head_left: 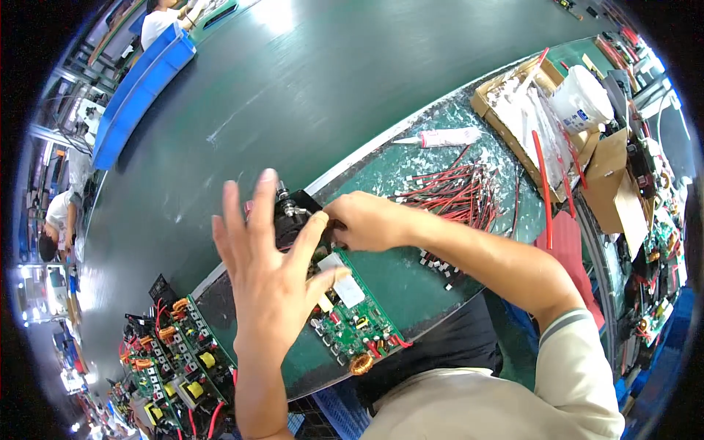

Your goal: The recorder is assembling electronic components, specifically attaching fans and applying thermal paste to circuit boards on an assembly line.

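Note:
A green circuit board [367, 317] with a white block, a copper coil and several small parts lies on the bench in front of me. At its far end is a black part [290, 226] with metal fittings on top; its exact kind is unclear. My left hand [273, 275] is over the board's left side, fingers spread and holding nothing, partly covering the black part. My right hand [367, 221] is closed beside the black part, its fingertips curled out of sight, so what they grip is hidden.
Red and black wires [462, 194] are heaped to the right, with a sealant tube [449, 137] beyond. A cardboard tray [488, 99] and white bucket [583, 99] stand far right. Assembled boards [176, 359] crowd the left. A blue bin [143, 95] is past the wide green surface [293, 95].

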`<act>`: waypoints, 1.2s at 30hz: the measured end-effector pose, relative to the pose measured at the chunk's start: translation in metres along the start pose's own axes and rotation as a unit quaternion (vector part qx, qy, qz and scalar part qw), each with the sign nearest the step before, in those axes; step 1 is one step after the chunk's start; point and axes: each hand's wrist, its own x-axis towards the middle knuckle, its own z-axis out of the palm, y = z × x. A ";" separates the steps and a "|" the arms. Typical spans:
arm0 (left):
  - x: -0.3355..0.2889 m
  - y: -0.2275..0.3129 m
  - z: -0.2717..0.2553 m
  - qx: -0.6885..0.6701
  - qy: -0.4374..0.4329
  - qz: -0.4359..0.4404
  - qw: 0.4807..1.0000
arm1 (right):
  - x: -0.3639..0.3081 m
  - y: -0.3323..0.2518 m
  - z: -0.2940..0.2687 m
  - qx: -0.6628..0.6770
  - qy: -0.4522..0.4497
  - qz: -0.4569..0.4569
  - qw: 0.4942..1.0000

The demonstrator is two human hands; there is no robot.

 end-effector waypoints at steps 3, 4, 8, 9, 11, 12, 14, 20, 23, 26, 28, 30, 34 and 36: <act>0.008 -0.001 0.002 0.018 -0.073 0.005 0.997 | -0.001 0.014 0.018 0.032 0.062 -0.038 0.997; 0.010 -0.003 0.003 0.022 -0.094 0.012 0.995 | 0.000 0.014 0.018 0.025 0.063 -0.025 0.997; 0.009 -0.002 0.003 0.022 -0.115 0.013 0.993 | -0.001 0.006 0.007 -0.010 0.018 0.000 1.000; 0.010 -0.002 0.003 0.024 -0.116 0.017 0.993 | 0.000 0.006 0.007 -0.007 0.022 0.000 1.000; 0.010 -0.004 0.006 0.024 -0.112 0.009 0.993 | 0.001 0.005 0.008 -0.029 0.009 0.013 0.999; 0.009 -0.003 0.006 0.027 -0.114 0.011 0.993 | 0.002 0.004 0.010 -0.026 0.010 0.011 1.000; 0.008 -0.001 0.006 0.021 -0.107 -0.001 0.994 | 0.001 0.001 0.014 -0.004 0.030 0.024 0.999; 0.006 0.001 0.005 -0.001 -0.098 -0.011 0.995 | -0.004 -0.005 0.014 0.040 0.042 0.060 0.996; 0.006 0.002 0.006 -0.008 -0.087 -0.016 0.996 | -0.003 0.001 0.023 0.040 0.057 0.057 0.996; 0.005 0.000 0.008 -0.006 -0.077 -0.008 0.997 | -0.004 0.004 0.028 0.043 0.079 0.048 0.995; 0.004 0.000 0.008 -0.006 -0.076 -0.007 0.997 | -0.004 0.004 0.030 0.047 0.082 0.047 0.994; 0.003 0.001 0.008 -0.006 -0.076 -0.006 0.997 | -0.007 0.004 0.034 0.063 0.108 0.048 0.991; -0.004 0.006 0.009 -0.014 -0.067 -0.024 0.997 | -0.006 0.007 0.039 0.077 0.133 0.029 0.988; -0.006 0.006 0.011 -0.008 -0.055 -0.021 0.998 | -0.006 0.005 0.040 0.016 0.134 0.032 0.990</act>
